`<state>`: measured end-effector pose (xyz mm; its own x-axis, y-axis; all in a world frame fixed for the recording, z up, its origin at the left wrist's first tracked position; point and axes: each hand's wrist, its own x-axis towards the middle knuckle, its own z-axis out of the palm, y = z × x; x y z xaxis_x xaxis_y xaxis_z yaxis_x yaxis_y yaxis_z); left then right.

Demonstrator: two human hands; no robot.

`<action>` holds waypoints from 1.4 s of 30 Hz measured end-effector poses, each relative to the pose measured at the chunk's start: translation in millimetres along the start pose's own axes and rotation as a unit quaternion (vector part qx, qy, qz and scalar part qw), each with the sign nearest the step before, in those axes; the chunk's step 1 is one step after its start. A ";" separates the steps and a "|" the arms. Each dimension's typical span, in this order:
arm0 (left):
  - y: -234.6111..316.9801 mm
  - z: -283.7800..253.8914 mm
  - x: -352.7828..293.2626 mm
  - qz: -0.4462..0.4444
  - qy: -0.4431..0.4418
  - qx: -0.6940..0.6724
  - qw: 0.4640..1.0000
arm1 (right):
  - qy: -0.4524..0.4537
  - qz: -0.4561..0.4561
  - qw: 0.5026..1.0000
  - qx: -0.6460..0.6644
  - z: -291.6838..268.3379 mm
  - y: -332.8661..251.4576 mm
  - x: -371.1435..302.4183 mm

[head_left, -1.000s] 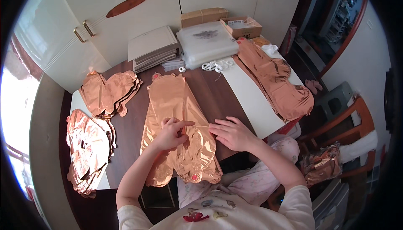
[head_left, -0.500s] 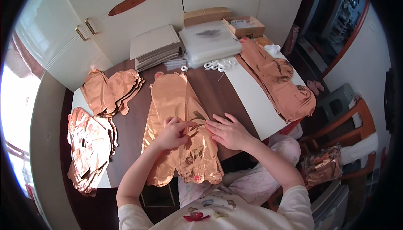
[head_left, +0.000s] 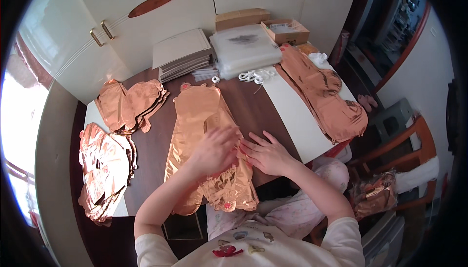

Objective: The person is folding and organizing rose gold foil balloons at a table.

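A flat, uninflated rose-gold foil balloon lies lengthwise on the brown table, its near end at the front edge by my lap. My left hand is over its middle, slightly blurred, with fingers stretched toward the right and nothing visible in them. Against the balloon's right edge rests my right hand, fingers spread, its fingertips on the foil. The two hands almost meet. Creased, shiny foil shows below them, while the part under the left hand is hidden.
Foil balloon stacks lie at the left, one farther and one nearer, and at the right. Grey cards, clear plastic bags, white ribbon and a cardboard box line the back. A wooden chair stands right.
My left hand has gone from curled fingers on the foil to stretched fingers, shifting right and slightly up toward my right hand. The right hand has stayed almost in place.
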<state>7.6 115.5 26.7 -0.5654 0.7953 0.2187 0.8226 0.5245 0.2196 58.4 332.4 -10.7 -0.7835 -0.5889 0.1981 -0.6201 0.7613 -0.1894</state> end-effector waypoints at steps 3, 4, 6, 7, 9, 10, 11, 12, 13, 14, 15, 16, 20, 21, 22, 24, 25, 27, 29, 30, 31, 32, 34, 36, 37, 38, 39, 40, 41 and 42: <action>4.4 11.7 19.2 0.037 0.005 0.029 0.999 | 0.001 0.001 1.000 -0.001 -2.6 -0.8 0.9; -0.4 17.4 24.6 0.029 -0.001 0.048 0.998 | 0.002 -0.003 1.000 -0.002 -2.2 -1.2 1.4; -11.3 26.6 29.8 0.012 0.000 0.062 0.998 | -0.004 -0.002 1.000 -0.003 -1.0 -1.8 0.5; -13.1 27.9 32.8 -0.001 -0.004 0.072 0.997 | -0.003 -0.001 1.000 -0.004 -0.5 -1.3 -0.5; -11.0 28.1 31.0 -0.018 -0.011 0.091 0.996 | 0.010 -0.012 1.000 -0.007 0.3 -0.2 -1.5; -9.7 27.8 28.4 -0.036 -0.021 0.110 0.993 | 0.011 -0.012 1.000 -0.006 -0.4 -0.3 -1.2; -9.1 28.6 26.7 -0.037 -0.023 0.110 0.993 | 0.003 -0.014 1.000 -0.008 -2.2 -0.6 -1.2; -8.5 29.4 25.0 -0.044 -0.013 0.117 0.992 | -0.005 -0.016 1.000 -0.010 -2.9 -0.7 -1.1; -7.7 30.1 23.9 -0.051 -0.003 0.122 0.991 | -0.005 -0.015 1.000 -0.009 -3.0 -0.2 -1.2; -6.9 30.4 23.0 -0.050 -0.004 0.122 0.991 | 0.006 -0.013 1.000 -0.006 -2.9 0.2 -1.4; -5.9 30.3 22.0 -0.047 0.004 0.122 0.991 | 0.016 -0.011 1.000 -0.003 -2.6 0.3 -1.7; -5.0 30.6 21.4 -0.043 0.015 0.123 0.991 | 0.016 -0.011 1.000 -0.003 -3.3 0.6 -1.7; -1.0 35.8 15.9 -0.057 0.025 0.154 0.986 | 0.029 -0.018 0.999 0.008 -4.7 0.1 -1.3; -1.8 38.4 14.9 -0.067 0.030 0.163 0.984 | 0.039 -0.018 0.999 0.012 -4.8 -0.1 -0.9; -1.9 39.1 14.5 -0.076 0.034 0.172 0.982 | 0.039 -0.018 0.999 0.012 -4.5 -0.2 -0.9; -2.9 35.7 15.2 -0.080 0.018 0.170 0.982 | 0.033 -0.016 0.999 0.006 -4.0 0.1 -0.6; -3.3 32.7 16.6 -0.084 0.002 0.168 0.982 | 0.032 -0.016 0.999 0.005 -3.1 0.3 -0.7; -4.5 26.2 23.6 -0.095 -0.006 0.159 0.983 | 0.025 -0.012 1.000 0.000 -1.0 1.3 -1.3; -8.7 22.7 29.5 -0.111 -0.015 0.153 0.982 | 0.022 -0.014 1.000 -0.001 -0.3 0.0 -0.6; -13.3 24.8 33.1 -0.113 0.007 0.165 0.980 | 0.020 -0.014 1.000 -0.002 -0.3 -0.5 -0.5; -17.7 25.5 37.4 -0.115 0.030 0.177 0.977 | 0.021 -0.016 1.000 -0.003 -0.9 -0.8 -0.1; -21.3 25.0 41.4 -0.116 0.030 0.178 0.977 | 0.018 -0.012 1.000 0.004 -1.9 -1.3 0.1; -27.5 21.9 50.0 -0.131 0.023 0.187 0.973 | 0.017 -0.011 1.000 0.010 -2.8 -1.5 0.0; -35.3 20.6 57.9 -0.150 0.018 0.188 0.970 | 0.015 -0.011 1.000 0.005 -2.3 -1.5 -0.5; -39.5 21.0 61.9 -0.168 0.011 0.187 0.968 | 0.016 -0.012 1.000 0.004 -1.8 -1.3 -0.9; -44.9 21.5 65.1 -0.168 0.013 0.188 0.968 | 0.015 -0.012 1.000 0.004 -1.3 -1.1 -1.2; -51.0 21.7 67.7 -0.176 -0.001 0.198 0.964 | 0.013 -0.011 1.000 0.004 -0.9 -0.7 -1.5; -54.1 17.9 69.9 -0.184 -0.016 0.208 0.961 | 0.014 -0.012 1.000 0.004 -0.4 -0.5 -1.9; -57.2 14.1 72.3 -0.184 -0.015 0.209 0.960 | 0.014 -0.014 1.000 0.006 0.1 -0.1 -2.5; -60.2 10.1 74.8 -0.191 -0.046 0.208 0.958 | 0.013 -0.015 1.000 0.009 0.1 0.3 -3.2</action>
<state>-83.6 146.5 20.2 -0.8384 0.5342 0.1081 0.5200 0.8435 -0.1348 60.7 334.4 -11.4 -0.7629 -0.6046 0.2291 -0.6448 0.7379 -0.1996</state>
